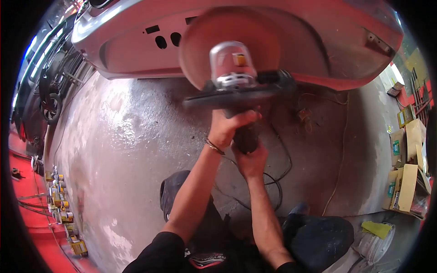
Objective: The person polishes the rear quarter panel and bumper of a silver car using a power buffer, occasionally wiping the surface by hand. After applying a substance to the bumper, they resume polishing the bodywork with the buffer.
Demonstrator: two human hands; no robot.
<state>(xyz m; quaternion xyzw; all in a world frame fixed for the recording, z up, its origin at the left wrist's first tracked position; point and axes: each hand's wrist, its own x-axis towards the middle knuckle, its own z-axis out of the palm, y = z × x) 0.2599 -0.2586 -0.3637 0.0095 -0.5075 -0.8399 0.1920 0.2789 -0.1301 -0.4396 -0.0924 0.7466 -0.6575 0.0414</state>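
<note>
"Where's the power tool (234,82) held?"
"Before the car panel (127,50); disc (195,50) is blurred, contact can't be told."
"Gripped how?"
"Handle (247,139) wrapped by left hand (227,126), end clasped by right hand (252,160), partly hidden."

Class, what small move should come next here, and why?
Perhaps guide the power tool slowly sideways across the panel: left hand and right hand both grip it, and its blurred disc overlaps the panel, though contact is unclear.

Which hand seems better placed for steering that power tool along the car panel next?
Probably the left hand: it grips the power tool farther forward, closer to the car panel. The right hand holds its rear end.
</note>
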